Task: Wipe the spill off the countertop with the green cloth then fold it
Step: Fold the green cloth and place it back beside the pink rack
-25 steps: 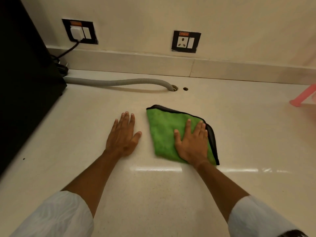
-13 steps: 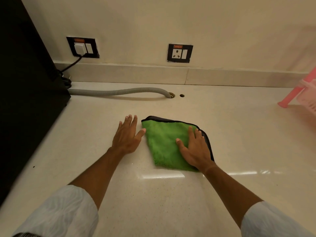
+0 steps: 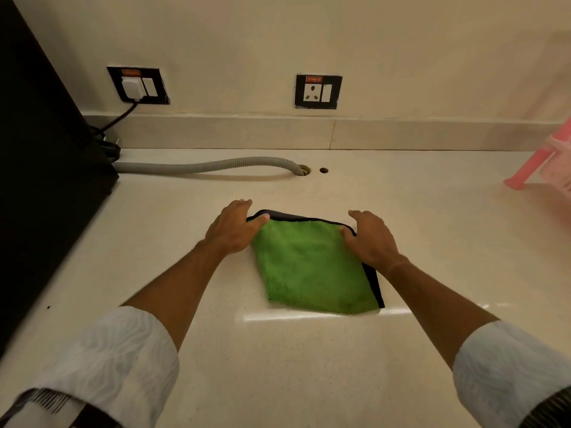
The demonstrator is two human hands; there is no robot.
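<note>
— What is lying on the countertop (image 3: 309, 366)?
— A folded green cloth (image 3: 312, 267), dark edging showing along its far and right sides.
— And the hands?
— The left hand (image 3: 230, 231) is gripping the far left corner; the right hand (image 3: 370, 239) is pinching the far right corner. A grey hose (image 3: 200, 165) is lying well behind.

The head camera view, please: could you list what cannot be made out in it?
- Pink plastic rack: cut off by the right edge, and blurred.
- Black appliance: cut off by the left edge, too dark to identify.
- Green cloth: its underside and any spill beneath are hidden.
- Left hand and right hand: fingertips curl over the far corners, so the grip is unclear.
</note>
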